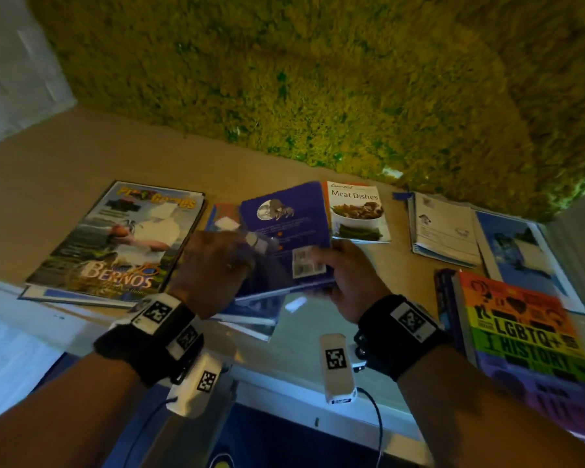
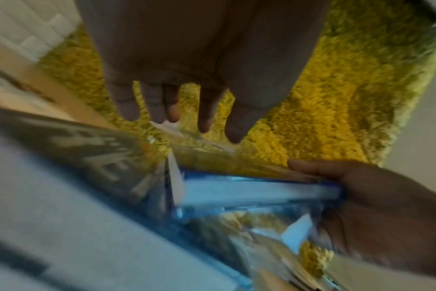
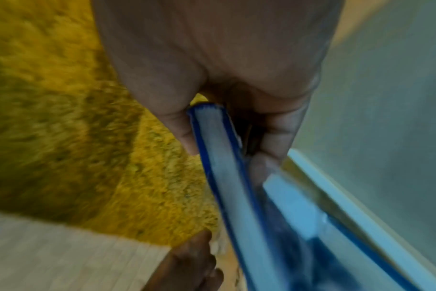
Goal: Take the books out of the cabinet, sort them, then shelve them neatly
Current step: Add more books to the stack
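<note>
A purple-blue book (image 1: 284,228) with a barcode on its back cover is tilted up above a small stack of blue books (image 1: 250,315) on the wooden cabinet top (image 1: 81,157). My right hand (image 1: 345,275) grips its near right corner, thumb on the cover and fingers beneath. In the right wrist view that hand (image 3: 224,151) pinches the book's page edge (image 3: 236,206). My left hand (image 1: 217,261) is at the book's left side. In the left wrist view its fingers (image 2: 157,106) are straight and spread above the book (image 2: 249,191), holding nothing.
A large magazine (image 1: 115,241) lies at the left and a "Meat Dishes" booklet (image 1: 357,211) just right of the held book. White booklets (image 1: 443,228), a blue-and-white book (image 1: 520,251) and a rainbow "LGBTQ+ History" book (image 1: 527,332) lie at the right. A mossy green wall (image 1: 318,79) backs the top.
</note>
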Tool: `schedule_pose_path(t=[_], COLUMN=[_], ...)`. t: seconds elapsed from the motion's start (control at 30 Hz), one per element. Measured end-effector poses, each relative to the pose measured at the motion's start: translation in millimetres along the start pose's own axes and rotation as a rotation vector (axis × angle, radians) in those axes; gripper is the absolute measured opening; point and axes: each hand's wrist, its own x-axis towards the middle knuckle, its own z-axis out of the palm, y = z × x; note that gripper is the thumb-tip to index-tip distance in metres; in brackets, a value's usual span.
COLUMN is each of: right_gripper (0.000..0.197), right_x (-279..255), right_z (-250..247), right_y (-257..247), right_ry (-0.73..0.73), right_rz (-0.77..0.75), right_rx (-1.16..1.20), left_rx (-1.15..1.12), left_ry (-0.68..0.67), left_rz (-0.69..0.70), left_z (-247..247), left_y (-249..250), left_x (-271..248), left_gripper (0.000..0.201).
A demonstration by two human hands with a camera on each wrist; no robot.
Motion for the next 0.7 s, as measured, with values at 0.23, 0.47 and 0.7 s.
schedule_pose_path(t=[0.23, 0.47, 0.7], right_gripper=[0.032, 0.025, 0.040], right_x=[-52, -47, -33], right_z=[22, -34, -170], right_y=[-49, -27, -11], right_ry=[-0.143, -0.232, 0.179], right_rz=[-0.757, -0.595, -0.160], right_rx=[-0.807, -0.852, -0.135], left_rx=[-1.179, -1.328, -1.471], left_ry=[-0.077, -0.016, -0.311], left_rz=[-0.223, -0.354, -0.434], left_z=[0, 37, 106], left_y=[63, 56, 129], left_x=[17, -1, 5], left_gripper=[0.069, 0.041, 0.049])
